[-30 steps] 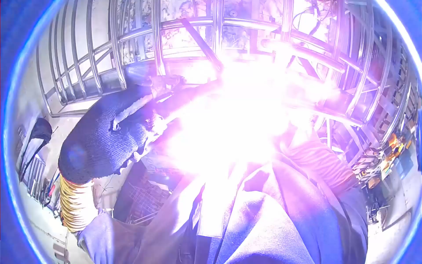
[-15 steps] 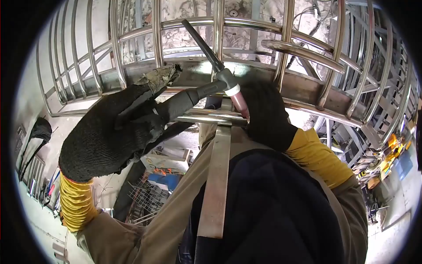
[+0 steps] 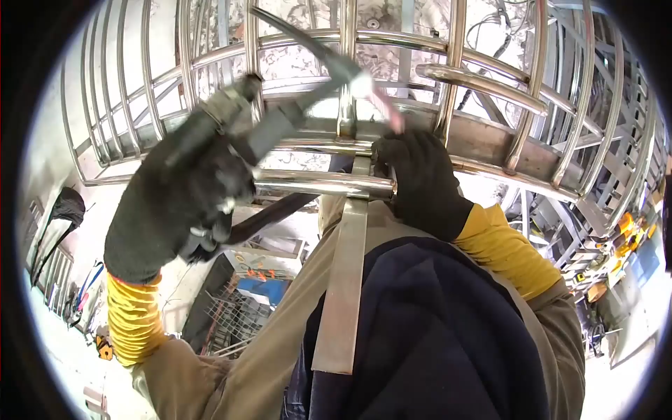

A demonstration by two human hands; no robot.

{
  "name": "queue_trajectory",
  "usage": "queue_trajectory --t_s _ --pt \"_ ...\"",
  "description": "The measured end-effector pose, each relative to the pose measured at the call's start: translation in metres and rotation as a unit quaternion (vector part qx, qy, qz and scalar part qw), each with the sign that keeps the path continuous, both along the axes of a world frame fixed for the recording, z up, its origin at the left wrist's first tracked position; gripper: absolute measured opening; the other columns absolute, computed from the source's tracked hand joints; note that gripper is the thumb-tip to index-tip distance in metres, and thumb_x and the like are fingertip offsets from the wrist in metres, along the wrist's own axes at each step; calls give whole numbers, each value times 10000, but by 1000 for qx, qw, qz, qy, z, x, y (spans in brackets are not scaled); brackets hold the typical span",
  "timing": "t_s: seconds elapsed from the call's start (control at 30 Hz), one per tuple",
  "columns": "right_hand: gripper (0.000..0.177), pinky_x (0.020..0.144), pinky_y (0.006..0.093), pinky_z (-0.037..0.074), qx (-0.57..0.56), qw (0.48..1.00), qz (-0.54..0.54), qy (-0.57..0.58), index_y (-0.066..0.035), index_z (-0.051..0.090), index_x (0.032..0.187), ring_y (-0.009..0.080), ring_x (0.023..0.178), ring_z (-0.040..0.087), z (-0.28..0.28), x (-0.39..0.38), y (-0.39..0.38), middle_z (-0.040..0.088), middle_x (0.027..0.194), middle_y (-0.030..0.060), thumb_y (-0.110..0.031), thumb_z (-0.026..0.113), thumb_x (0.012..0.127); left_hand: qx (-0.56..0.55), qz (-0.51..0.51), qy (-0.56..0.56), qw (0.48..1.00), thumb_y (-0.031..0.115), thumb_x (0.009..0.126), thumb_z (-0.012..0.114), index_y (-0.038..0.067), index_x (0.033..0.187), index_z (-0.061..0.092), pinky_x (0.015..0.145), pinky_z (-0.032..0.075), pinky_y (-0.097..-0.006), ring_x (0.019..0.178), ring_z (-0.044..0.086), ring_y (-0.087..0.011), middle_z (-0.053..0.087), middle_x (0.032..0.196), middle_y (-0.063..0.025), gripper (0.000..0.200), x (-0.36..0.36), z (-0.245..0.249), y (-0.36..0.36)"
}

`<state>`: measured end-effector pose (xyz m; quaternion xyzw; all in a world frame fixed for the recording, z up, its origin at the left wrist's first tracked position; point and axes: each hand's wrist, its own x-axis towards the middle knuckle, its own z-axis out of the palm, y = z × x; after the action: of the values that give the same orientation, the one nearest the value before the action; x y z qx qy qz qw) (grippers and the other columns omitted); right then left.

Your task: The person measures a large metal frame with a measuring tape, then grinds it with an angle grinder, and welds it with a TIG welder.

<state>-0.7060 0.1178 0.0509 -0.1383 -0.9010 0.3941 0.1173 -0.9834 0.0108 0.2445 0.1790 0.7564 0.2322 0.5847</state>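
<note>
My left hand (image 3: 175,196), in a black knit glove blurred by motion, is closed around the handle of a TIG welding torch (image 3: 339,66). The torch's pink cup tilts down to the right and stops just above my other glove. My right hand (image 3: 423,175), also gloved in black, has its fingers curled at the right end of a short shiny steel tube (image 3: 315,183). That tube lies across a flat metal bar (image 3: 341,294), which runs back over my lap. Part of the right hand's grip is hidden behind its own fingers.
A curved railing of polished tubes (image 3: 348,91) spans the space ahead, with a flat rail (image 3: 483,136) along it. A dark cable (image 3: 273,217) hangs below my left hand. Wire mesh (image 3: 238,315) lies on the floor at left; yellow tools (image 3: 626,234) sit at far right.
My left hand has lifted the torch up and away from the short tube, tilting it. My right hand stays near the tube's end, its fingers now more visible.
</note>
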Motion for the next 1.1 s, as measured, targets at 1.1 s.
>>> queue_trajectory --t_s 1.1 --pt "458 1058 403 543 5 983 -14 181 -51 621 1374 320 1209 685 0 69 21 694 1330 161 8 649 921 379 280 199 859 203 980 668 96 1417 501 550 516 -289 735 681 -182 704 995 -86 480 8 -114 -56"
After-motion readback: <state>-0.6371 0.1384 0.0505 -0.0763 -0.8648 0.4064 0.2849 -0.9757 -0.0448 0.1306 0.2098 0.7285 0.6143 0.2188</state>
